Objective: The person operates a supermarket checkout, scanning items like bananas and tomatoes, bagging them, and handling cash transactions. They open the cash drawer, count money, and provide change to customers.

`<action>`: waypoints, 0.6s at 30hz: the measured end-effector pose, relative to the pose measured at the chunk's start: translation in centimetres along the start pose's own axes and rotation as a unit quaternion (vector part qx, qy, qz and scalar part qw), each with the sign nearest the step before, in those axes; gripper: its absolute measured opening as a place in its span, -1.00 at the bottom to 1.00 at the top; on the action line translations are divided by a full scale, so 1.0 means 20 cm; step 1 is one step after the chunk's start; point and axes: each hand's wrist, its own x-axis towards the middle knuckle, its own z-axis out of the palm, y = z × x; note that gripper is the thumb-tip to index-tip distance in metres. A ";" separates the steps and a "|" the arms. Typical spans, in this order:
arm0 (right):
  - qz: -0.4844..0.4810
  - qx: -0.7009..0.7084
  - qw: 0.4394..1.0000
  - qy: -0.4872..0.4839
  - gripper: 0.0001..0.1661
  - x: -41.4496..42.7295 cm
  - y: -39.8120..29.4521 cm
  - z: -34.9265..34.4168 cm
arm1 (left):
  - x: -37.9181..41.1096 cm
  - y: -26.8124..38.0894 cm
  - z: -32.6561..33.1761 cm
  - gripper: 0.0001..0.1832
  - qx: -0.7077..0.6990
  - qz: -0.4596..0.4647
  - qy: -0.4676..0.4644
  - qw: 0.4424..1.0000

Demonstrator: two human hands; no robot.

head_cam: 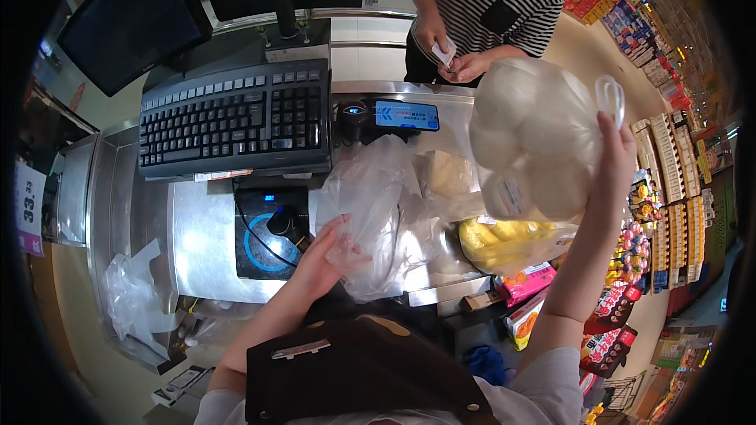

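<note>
My right hand [617,141] grips the top of a clear plastic bag of several round white buns [537,136], by its looped handle, raised over the counter's right side. A label sticks to that bag. My left hand [333,254] is at a thin clear plastic carrier bag [378,212] lying on the steel counter, its fingers behind or inside the film; whether they pinch it I cannot tell. Beyond the carrier bag lies a bagged pale block of food [449,174]. A bag of yellow food pieces [502,242] rests below the raised buns.
A black keyboard [236,118] stands at the back left, near a monitor [136,18]. A handheld scanner [286,223] and its cable lie on a black pad [251,260]. A payment device [407,115] is behind the bags. Across the counter, a person [484,18] holds a paper slip.
</note>
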 end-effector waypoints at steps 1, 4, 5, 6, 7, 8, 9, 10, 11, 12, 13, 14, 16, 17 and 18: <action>0.035 0.056 0.998 0.004 -0.81 -0.08 -0.11 0.00 | 0.02 0.00 0.01 -0.58 -0.031 -0.007 -0.004 0.999; 0.115 0.155 0.981 0.016 -0.58 -0.35 -0.31 0.04 | 0.04 -0.01 -0.04 -0.55 -0.118 -0.025 -0.076 0.990; 0.138 0.170 0.975 0.037 -0.48 -0.45 -0.33 0.06 | 0.04 -0.03 -0.10 -0.54 -0.119 -0.033 -0.065 0.990; 0.139 0.184 0.972 0.031 -0.37 -0.52 -0.27 0.09 | 0.03 -0.05 -0.15 -0.52 -0.120 -0.044 -0.056 0.990; 0.142 0.198 0.969 0.027 -0.25 -0.59 -0.17 0.12 | 0.02 -0.06 -0.18 -0.50 -0.120 -0.057 -0.046 0.990; 0.198 0.220 0.955 0.012 -0.35 -0.67 -0.03 0.15 | -0.01 -0.04 -0.19 -0.48 -0.102 -0.060 -0.044 0.992; 0.254 0.241 0.936 -0.003 -0.45 -0.75 0.08 0.20 | -0.04 -0.02 -0.21 -0.46 -0.085 -0.063 -0.042 0.993; 0.280 0.270 0.919 -0.064 -0.36 -0.84 0.12 0.29 | -0.07 -0.03 -0.28 -0.42 -0.092 -0.061 -0.073 0.991; 0.304 0.300 0.895 -0.126 -0.25 -0.92 0.16 0.38 | -0.14 0.01 -0.30 -0.42 -0.072 -0.051 -0.031 0.996; 0.291 0.288 0.894 -0.181 -0.38 -0.97 0.27 0.41 | -0.18 0.05 -0.34 -0.42 -0.017 -0.039 0.004 0.999; 0.279 0.279 0.887 -0.239 -0.51 -1.02 0.39 0.46 | -0.23 0.10 -0.39 -0.41 0.039 -0.024 0.043 0.998; 0.305 0.275 0.872 -0.266 -0.60 -1.05 0.44 0.50 | -0.28 0.16 -0.41 -0.42 0.066 -0.019 0.085 0.994; 0.358 0.262 0.838 -0.318 -0.76 -1.08 0.50 0.57 | -0.38 0.27 -0.43 -0.42 0.114 -0.014 0.164 0.980; 0.382 0.265 0.830 -0.308 -0.69 -1.09 0.53 0.59 | -0.39 0.30 -0.48 -0.43 0.176 0.007 0.169 0.970; 0.402 0.268 0.821 -0.303 -0.62 -1.07 0.54 0.62 | -0.41 0.32 -0.52 -0.44 0.263 0.057 0.155 0.951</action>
